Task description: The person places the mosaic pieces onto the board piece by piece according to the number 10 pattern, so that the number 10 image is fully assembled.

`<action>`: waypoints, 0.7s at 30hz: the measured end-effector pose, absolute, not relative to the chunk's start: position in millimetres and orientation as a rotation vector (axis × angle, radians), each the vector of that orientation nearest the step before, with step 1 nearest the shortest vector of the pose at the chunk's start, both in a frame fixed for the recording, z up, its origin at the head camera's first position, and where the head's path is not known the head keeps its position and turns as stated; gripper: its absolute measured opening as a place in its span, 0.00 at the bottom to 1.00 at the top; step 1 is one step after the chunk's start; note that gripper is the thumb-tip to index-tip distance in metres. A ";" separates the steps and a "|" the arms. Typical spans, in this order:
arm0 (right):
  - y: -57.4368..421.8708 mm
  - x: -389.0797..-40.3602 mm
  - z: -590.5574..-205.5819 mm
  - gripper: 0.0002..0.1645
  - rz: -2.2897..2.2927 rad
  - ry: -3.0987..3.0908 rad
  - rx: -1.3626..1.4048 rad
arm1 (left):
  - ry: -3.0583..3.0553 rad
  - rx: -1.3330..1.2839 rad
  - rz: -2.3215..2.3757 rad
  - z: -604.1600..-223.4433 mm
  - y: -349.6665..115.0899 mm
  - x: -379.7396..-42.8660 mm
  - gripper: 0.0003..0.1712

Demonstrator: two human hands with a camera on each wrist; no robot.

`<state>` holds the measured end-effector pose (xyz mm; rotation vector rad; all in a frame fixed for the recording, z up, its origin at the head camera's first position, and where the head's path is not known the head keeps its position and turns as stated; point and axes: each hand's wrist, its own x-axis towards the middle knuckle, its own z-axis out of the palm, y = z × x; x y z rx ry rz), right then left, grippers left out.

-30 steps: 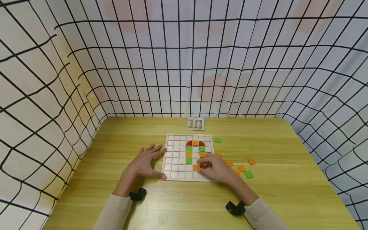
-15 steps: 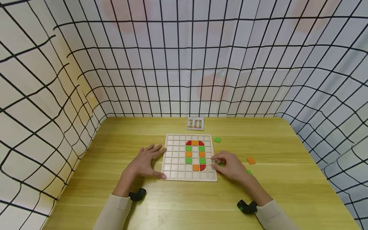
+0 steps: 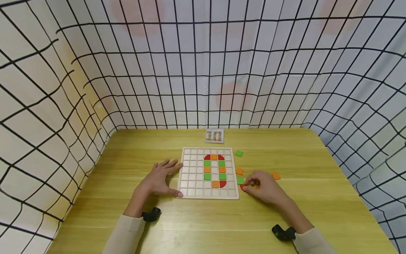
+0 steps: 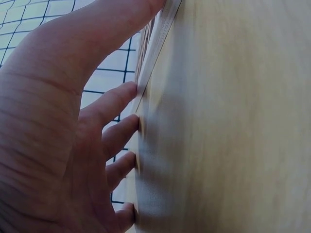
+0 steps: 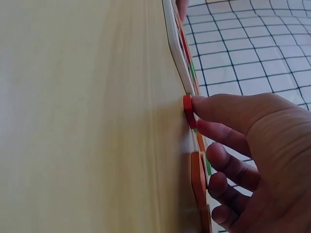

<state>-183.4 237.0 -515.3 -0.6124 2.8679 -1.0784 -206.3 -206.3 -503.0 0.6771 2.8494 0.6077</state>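
A pale gridded board (image 3: 191,180) lies flat on the table. Red, orange and green tiles form a loop in its right half, with a red quarter-round tile (image 3: 223,183) at the lower right corner. My left hand (image 3: 158,180) rests with fingers spread, thumb and forefinger touching the board's left side. To the right of the board, my right hand (image 3: 265,187) pinches another red quarter-round tile (image 5: 188,111) between thumb and forefinger, low over the table. Its other fingers curl loosely above an orange tile (image 5: 197,177).
Beside the board lie a green tile (image 3: 240,180), an orange tile (image 3: 239,171) and another green tile (image 3: 239,153). One orange tile (image 3: 276,175) sits further right. A small printed pattern card (image 3: 214,135) lies behind the board. Black netting (image 3: 203,95) surrounds the table.
My right hand has moved right, off the board to the loose tiles, and has taken hold of a red tile. A green tile it covered on the board now shows. The left hand stays put.
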 end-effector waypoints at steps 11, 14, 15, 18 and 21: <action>245.6 -181.8 -515.4 0.21 -0.987 2.861 -0.641 | 2.842 0.672 0.615 -503.1 -207.0 -206.9 0.68; 245.9 -180.7 -514.8 0.18 -0.955 2.873 -0.665 | 2.843 0.674 0.609 -503.9 -206.9 -207.4 0.68; 245.9 -180.3 -514.8 0.18 -0.942 2.879 -0.665 | 2.844 0.674 0.607 -504.1 -206.8 -207.3 0.68; 245.6 -179.0 -514.8 0.16 -0.904 2.899 -0.677 | 2.846 0.674 0.607 -504.5 -206.5 -206.8 0.69; 245.9 -178.7 -516.4 0.14 -0.898 2.914 -0.705 | 2.850 0.673 0.615 -504.1 -206.3 -205.8 0.69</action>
